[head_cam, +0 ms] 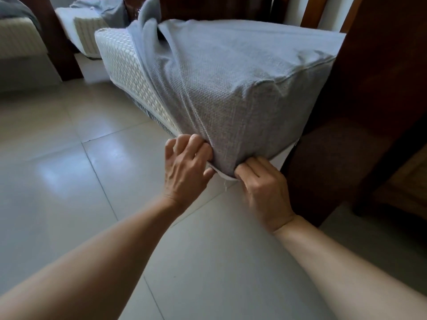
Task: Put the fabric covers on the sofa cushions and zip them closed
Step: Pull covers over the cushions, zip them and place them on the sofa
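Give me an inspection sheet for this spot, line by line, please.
Surface: pale tiled floor, glossy.
Job's things: grey cover pulled over the near corner of a white cushion; the cushion's left side is bare.
Clutter: more cushions and grey fabric at the back.
Grippers: left hand and right hand both grip the cover's lower edge at the corner.
Cables: nothing seen.
Surroundings: dark wooden sofa frame on the right.

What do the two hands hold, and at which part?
Both the left hand and right hand grip the grey fabric cover at its lower edge, at the cushion's near corner.
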`<state>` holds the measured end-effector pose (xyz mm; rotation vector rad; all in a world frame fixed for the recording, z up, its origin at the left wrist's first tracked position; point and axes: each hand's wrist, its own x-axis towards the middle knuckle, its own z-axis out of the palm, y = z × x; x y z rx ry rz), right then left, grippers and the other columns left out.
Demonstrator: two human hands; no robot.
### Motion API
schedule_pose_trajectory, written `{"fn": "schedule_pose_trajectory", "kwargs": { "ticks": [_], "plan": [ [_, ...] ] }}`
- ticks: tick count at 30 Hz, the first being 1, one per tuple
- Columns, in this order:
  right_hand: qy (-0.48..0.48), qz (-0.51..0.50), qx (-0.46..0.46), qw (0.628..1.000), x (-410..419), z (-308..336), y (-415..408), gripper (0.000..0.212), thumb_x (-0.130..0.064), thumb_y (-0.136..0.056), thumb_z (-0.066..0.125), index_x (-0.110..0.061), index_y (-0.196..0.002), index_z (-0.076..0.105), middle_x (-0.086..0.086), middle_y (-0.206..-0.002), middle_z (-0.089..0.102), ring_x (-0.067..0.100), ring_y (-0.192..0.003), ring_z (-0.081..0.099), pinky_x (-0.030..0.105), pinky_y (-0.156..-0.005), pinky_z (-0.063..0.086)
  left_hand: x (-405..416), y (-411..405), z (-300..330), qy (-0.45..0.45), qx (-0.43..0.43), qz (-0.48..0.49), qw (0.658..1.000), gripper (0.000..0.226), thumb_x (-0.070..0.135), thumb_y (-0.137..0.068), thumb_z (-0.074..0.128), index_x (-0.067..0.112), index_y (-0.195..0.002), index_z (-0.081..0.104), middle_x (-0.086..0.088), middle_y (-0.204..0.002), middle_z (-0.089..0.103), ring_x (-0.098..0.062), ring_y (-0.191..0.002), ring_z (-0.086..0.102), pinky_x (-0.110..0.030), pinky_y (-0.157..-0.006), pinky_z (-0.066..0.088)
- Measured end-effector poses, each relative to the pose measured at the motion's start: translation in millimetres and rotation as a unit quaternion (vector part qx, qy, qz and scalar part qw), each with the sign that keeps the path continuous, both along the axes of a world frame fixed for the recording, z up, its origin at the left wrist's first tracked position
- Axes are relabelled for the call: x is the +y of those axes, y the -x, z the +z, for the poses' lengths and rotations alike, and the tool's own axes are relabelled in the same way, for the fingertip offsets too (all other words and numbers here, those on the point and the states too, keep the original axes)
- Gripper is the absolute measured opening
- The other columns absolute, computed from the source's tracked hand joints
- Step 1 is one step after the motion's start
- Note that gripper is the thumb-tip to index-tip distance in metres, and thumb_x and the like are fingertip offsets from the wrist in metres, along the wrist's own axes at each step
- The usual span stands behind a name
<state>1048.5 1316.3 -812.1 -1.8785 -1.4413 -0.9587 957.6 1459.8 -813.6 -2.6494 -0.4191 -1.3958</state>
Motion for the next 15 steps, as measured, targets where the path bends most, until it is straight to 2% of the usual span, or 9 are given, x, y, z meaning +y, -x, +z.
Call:
{"fn": "schedule_pose_trajectory", "kwargs": {
  "ticks": [2,6,9,12,15],
  "plan": [
    [0.002,-0.005,0.020,1.000,0.3,-1.0,4.4,0.025,0.011,-0.067,0.072,-0.008,-0.064,0.055,0.011,-0.064,0.054,0.025,-0.065,0.049,0.029,-0.056,0.031,-2.8,-3.6,1.0,0.007,-0.016,0.009,1.000,0.020,0.012,-0.057,0.073,0.013,-0.071,0.059,-0.003,-0.087,0.062,-0.024,-0.090,0.046,-0.039,-0.080,0.034],
    [0.017,-0.020,0.041,0.999,3.1,-11.3,8.9,0.022,0.012,-0.065,0.068,-0.008,-0.064,0.058,0.010,-0.064,0.057,0.027,-0.063,0.053,0.027,-0.055,0.031,-4.2,-11.7,-4.6,0.007,-0.039,0.011,0.999,0.011,0.003,-0.061,0.063,0.013,-0.065,0.063,-0.002,-0.083,0.065,-0.023,-0.086,0.047,-0.037,-0.078,0.033],
    [0.036,-0.028,0.035,0.998,4.1,-19.8,9.0,0.021,0.011,-0.065,0.068,-0.008,-0.064,0.058,0.010,-0.065,0.058,0.025,-0.064,0.053,0.027,-0.057,0.029,-7.0,-15.7,-11.4,0.016,-0.029,0.005,0.999,0.014,0.000,-0.059,0.056,0.011,-0.063,0.064,-0.002,-0.078,0.064,-0.022,-0.080,0.047,-0.035,-0.069,0.036],
    [0.040,-0.012,0.024,0.999,1.9,-17.9,8.3,0.013,-0.003,-0.076,0.053,-0.007,-0.067,0.062,0.010,-0.068,0.062,0.020,-0.070,0.051,0.028,-0.062,0.032,-12.7,-11.4,-10.4,0.031,0.007,0.006,0.999,0.016,0.001,-0.057,0.056,0.013,-0.062,0.065,0.000,-0.075,0.063,-0.019,-0.079,0.046,-0.030,-0.059,0.038],
    [0.061,-0.030,0.032,0.997,-0.6,-10.6,11.4,0.016,-0.003,-0.075,0.051,-0.008,-0.072,0.066,0.007,-0.072,0.064,0.022,-0.069,0.059,0.021,-0.057,0.037,-14.9,-0.6,3.3,0.036,0.060,0.005,0.998,0.017,0.002,-0.061,0.056,0.014,-0.064,0.067,0.001,-0.076,0.064,-0.018,-0.077,0.050,-0.022,-0.049,0.037]
  ]
}}
